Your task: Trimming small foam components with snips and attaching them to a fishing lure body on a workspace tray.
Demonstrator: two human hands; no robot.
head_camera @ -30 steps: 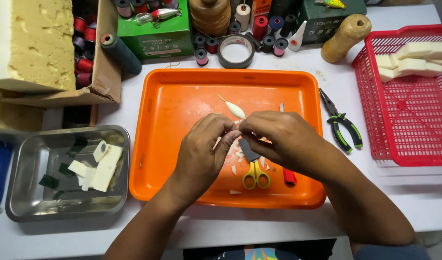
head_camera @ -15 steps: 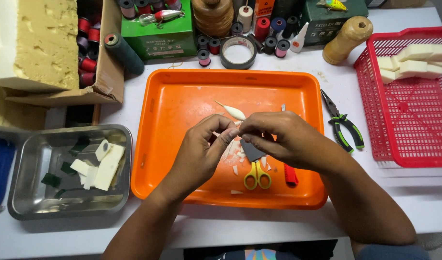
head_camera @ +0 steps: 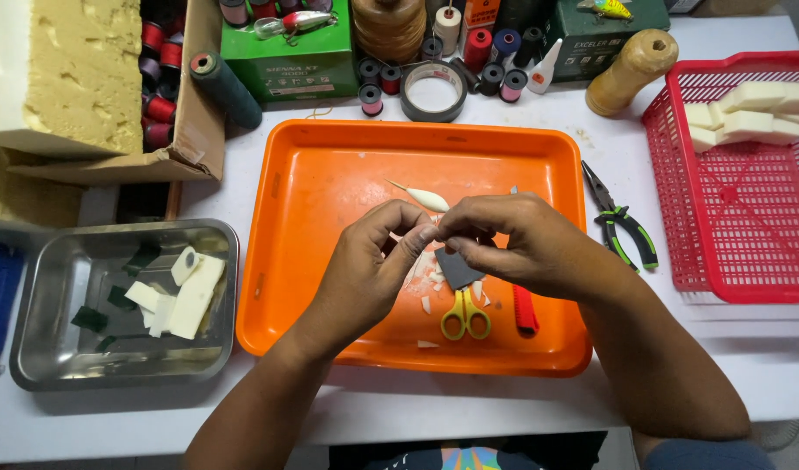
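Counts, bench top view
2 hands [head_camera: 373, 261] [head_camera: 521, 244], 1 orange tray [head_camera: 330, 174], 1 steel pan [head_camera: 33, 348], 1 red basket [head_camera: 730, 252], 1 yellow-handled scissors [head_camera: 465, 315], 1 pliers [head_camera: 621, 222], 1 tape roll [head_camera: 433, 90], 2 green boxes [head_camera: 299, 61] [head_camera: 604, 35].

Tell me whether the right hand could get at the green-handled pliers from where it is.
Probably yes. The pliers lie in the open on the white table, just right of the orange tray, beside the right hand, nothing between; its fingers are busy pinching something small.

Bare forearms; blue sleeve edge [head_camera: 708, 454] at right elbow.
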